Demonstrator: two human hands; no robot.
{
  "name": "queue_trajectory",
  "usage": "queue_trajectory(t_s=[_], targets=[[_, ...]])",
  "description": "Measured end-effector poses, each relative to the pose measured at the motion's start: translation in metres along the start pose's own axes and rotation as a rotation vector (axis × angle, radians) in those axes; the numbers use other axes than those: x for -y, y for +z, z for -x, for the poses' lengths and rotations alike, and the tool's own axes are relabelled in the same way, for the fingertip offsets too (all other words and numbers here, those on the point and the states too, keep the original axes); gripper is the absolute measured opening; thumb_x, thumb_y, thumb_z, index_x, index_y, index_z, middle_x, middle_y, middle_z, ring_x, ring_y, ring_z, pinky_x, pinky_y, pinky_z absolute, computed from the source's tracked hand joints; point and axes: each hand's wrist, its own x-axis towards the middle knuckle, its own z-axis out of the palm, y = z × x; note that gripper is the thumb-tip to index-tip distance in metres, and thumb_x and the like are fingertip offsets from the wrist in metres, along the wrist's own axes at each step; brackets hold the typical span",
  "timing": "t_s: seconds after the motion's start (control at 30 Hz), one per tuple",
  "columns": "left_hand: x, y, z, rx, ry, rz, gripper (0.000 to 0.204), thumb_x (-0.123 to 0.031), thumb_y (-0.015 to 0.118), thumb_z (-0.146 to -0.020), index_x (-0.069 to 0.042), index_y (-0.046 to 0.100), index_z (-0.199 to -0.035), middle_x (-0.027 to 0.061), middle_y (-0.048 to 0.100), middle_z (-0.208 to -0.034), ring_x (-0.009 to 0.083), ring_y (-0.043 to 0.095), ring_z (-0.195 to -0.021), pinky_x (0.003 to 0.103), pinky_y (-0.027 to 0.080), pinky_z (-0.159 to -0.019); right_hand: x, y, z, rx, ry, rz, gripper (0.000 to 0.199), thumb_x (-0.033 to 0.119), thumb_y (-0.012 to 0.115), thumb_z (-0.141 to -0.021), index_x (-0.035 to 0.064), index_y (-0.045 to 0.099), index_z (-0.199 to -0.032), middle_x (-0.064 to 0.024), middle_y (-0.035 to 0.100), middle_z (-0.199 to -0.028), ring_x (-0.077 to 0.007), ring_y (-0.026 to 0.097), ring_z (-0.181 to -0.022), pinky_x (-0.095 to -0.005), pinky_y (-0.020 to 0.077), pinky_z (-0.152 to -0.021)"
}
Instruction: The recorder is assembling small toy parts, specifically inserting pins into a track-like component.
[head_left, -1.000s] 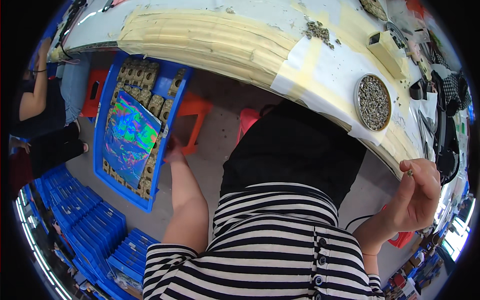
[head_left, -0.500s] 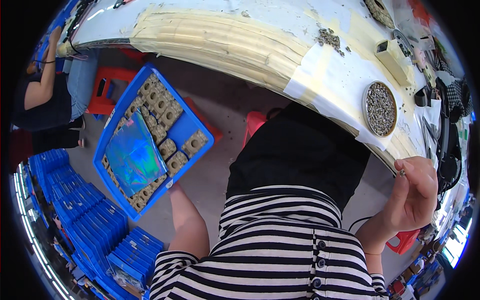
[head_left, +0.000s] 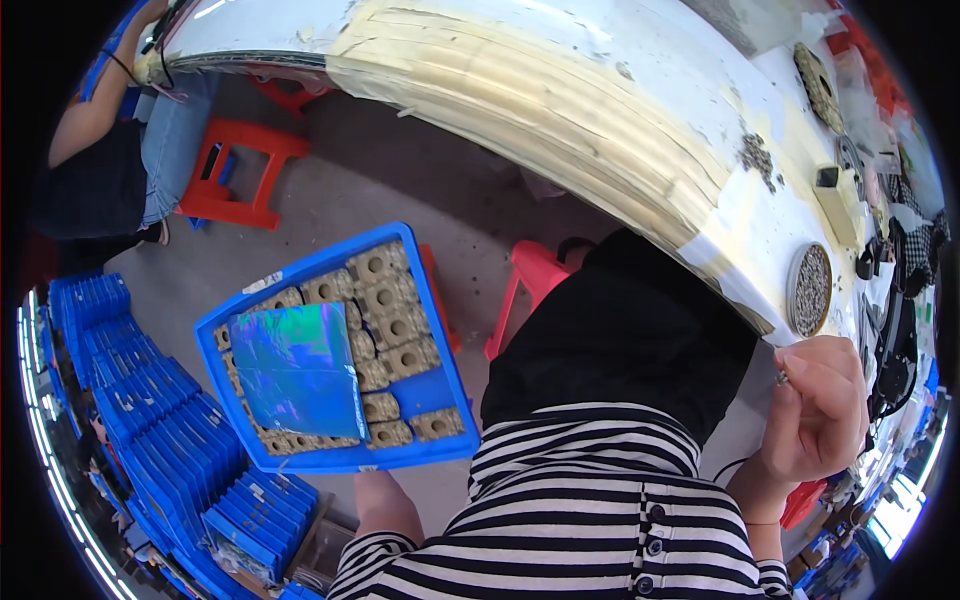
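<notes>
With my left hand [head_left: 377, 492] I carry a blue plastic tray [head_left: 428, 383] by its near edge; the fingers are hidden under it. Square speckled stone-like blocks with round holes [head_left: 405, 360] sit in rows inside. A shiny iridescent blue-green sheet [head_left: 300, 372] lies over part of them. My right hand [head_left: 818, 415] is raised by the table's near edge, thumb and index finger pinched on a tiny greyish piece [head_left: 782, 379]. Just beyond it, a round dish of small grey bits [head_left: 808, 290] stands on the table.
The white table [head_left: 690, 60] has tape strips along its edge. A small heap of bits [head_left: 757, 158] and a pale box [head_left: 840, 210] lie on it. Red stools [head_left: 245, 165] stand below. Stacked blue trays [head_left: 180, 430] fill the left; another person [head_left: 95, 180] sits at the far left.
The tray has turned and swung nearer to me, its near edge now lying almost level. My view has shifted, so the table appears farther right. The right hand keeps its pinch.
</notes>
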Motion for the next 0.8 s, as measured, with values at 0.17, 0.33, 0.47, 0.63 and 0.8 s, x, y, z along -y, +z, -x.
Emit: queue_trajectory(t_s=[0.17, 0.33, 0.47, 0.63, 0.8], targets=[[0.001, -0.02, 0.018, -0.057, 0.004, -0.07, 0.032, -0.024, 0.051, -0.093, 0.0, 0.065, -0.108, 0.017, 0.069, -0.105, 0.0337, 0.066, -0.097, 0.047, 0.052, -0.084, 0.001, 0.03, -0.025, 0.08, -0.028, 0.015, 0.021, -0.007, 0.069, -0.067, 0.0022, 0.065, -0.086, -0.0098, 0.065, -0.073, -0.0221, 0.062, -0.061, -0.0288, 0.0485, -0.054], [0.006, -0.038, 0.037, -0.12, 0.007, -0.134, 0.031, -0.024, 0.051, -0.093, 0.0, 0.066, -0.106, 0.0172, 0.069, -0.104, 0.0338, 0.066, -0.096, 0.047, 0.052, -0.082, -0.001, 0.055, -0.044, 0.15, -0.051, -0.032, 0.023, -0.007, 0.071, -0.066, 0.0035, 0.065, -0.085, -0.0084, 0.065, -0.074, -0.0217, 0.062, -0.061, -0.0282, 0.0487, -0.054], [0.018, -0.045, 0.055, -0.172, 0.002, -0.197, 0.03, -0.023, 0.051, -0.093, 0.0, 0.066, -0.105, 0.0173, 0.069, -0.103, 0.0338, 0.067, -0.095, 0.047, 0.052, -0.081, -0.002, 0.073, -0.053, 0.175, -0.048, -0.042, 0.024, -0.007, 0.072, -0.065, 0.0041, 0.065, -0.085, -0.0076, 0.066, -0.074, -0.0212, 0.062, -0.061, -0.028, 0.0486, -0.053], [0.039, -0.048, 0.076, -0.226, 0.006, -0.242, 0.03, -0.023, 0.051, -0.093, 0.0, 0.067, -0.104, 0.0175, 0.069, -0.102, 0.0339, 0.067, -0.094, 0.047, 0.053, -0.08, -0.007, 0.074, -0.057, 0.163, -0.015, -0.074, 0.025, -0.009, 0.07, -0.064, 0.0033, 0.065, -0.085, -0.0087, 0.065, -0.074, -0.0227, 0.062, -0.062, -0.0297, 0.0491, -0.055], [0.048, -0.052, 0.083, -0.239, 0.025, -0.252, 0.029, -0.022, 0.051, -0.094, 0.0, 0.067, -0.103, 0.0176, 0.07, -0.1, 0.034, 0.067, -0.092, 0.047, 0.053, -0.079, -0.016, 0.052, -0.052, 0.097, -0.008, 0.044, 0.026, -0.013, 0.067, -0.065, 0.0003, 0.065, -0.087, -0.0118, 0.063, -0.075, -0.0239, 0.059, -0.064, -0.0303, 0.0475, -0.059]])
